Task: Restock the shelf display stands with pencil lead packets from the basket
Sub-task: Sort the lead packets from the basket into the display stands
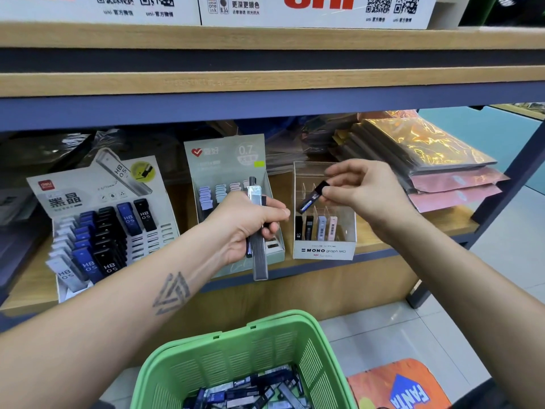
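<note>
basket [236,358] — bottom cut off | middle stand [206,172] — print blurred

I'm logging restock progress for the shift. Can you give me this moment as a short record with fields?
left hand: left hand grips a bundle of long lead packets
right hand: right hand pinches one dark packet above the clear MONO stand
MONO stand: four packets in its front row
basket: green basket below, loose packets inside
other stands: deli stand, green 0.7 stand
</note>
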`<move>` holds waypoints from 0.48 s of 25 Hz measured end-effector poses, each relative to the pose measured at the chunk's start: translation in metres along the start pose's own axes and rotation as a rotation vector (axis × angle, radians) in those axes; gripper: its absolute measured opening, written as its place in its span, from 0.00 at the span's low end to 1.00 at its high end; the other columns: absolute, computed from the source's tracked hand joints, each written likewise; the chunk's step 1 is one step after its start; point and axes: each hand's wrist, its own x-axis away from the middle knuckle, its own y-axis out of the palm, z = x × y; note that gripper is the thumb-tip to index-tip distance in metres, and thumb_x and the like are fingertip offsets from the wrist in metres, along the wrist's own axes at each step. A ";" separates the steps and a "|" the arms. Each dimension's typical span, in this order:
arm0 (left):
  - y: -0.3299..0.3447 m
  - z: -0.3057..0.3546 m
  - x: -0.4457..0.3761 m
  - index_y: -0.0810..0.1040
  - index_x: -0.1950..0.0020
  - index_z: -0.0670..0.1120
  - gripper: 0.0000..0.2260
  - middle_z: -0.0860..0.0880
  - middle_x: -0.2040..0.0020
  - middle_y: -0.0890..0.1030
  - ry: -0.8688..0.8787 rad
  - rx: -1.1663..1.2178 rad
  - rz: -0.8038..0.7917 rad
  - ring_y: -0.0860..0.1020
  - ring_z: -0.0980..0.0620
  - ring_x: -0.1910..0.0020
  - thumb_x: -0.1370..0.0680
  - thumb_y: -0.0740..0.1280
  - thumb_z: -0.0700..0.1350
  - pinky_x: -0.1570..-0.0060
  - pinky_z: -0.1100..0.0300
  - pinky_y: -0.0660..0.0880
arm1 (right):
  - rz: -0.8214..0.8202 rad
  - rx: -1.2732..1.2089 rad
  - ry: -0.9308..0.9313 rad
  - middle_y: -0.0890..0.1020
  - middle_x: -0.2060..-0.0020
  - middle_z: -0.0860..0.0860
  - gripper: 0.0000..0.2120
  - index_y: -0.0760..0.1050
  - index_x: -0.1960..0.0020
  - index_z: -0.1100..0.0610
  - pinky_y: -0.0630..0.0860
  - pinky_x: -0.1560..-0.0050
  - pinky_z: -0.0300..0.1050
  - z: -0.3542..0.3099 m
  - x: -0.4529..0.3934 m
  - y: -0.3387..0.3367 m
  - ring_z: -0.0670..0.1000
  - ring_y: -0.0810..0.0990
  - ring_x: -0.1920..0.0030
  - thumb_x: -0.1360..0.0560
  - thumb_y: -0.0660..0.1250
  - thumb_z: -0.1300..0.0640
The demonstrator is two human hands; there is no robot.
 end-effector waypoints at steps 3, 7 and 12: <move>-0.005 0.001 0.001 0.80 0.54 0.34 0.02 0.35 0.56 0.79 -0.005 -0.014 -0.019 0.72 0.55 0.76 0.25 0.70 0.29 0.78 0.68 0.68 | 0.061 0.300 -0.062 0.86 0.61 0.52 0.08 0.82 0.52 0.55 0.84 0.49 0.51 0.004 -0.002 -0.001 0.48 0.87 0.61 0.26 0.74 0.67; -0.005 0.003 0.004 0.80 0.54 0.33 0.02 0.36 0.60 0.80 -0.014 -0.018 -0.049 0.72 0.55 0.76 0.25 0.69 0.29 0.78 0.68 0.67 | 0.049 0.489 -0.098 0.86 0.61 0.49 0.05 0.83 0.53 0.53 0.83 0.48 0.49 0.009 -0.001 0.001 0.47 0.86 0.58 0.25 0.74 0.62; -0.010 0.014 0.006 0.79 0.54 0.34 0.01 0.37 0.60 0.80 0.002 0.024 -0.088 0.71 0.56 0.75 0.24 0.68 0.29 0.77 0.69 0.66 | 0.031 0.487 -0.088 0.86 0.59 0.49 0.05 0.85 0.50 0.55 0.82 0.47 0.52 0.006 -0.012 -0.002 0.49 0.85 0.56 0.26 0.75 0.62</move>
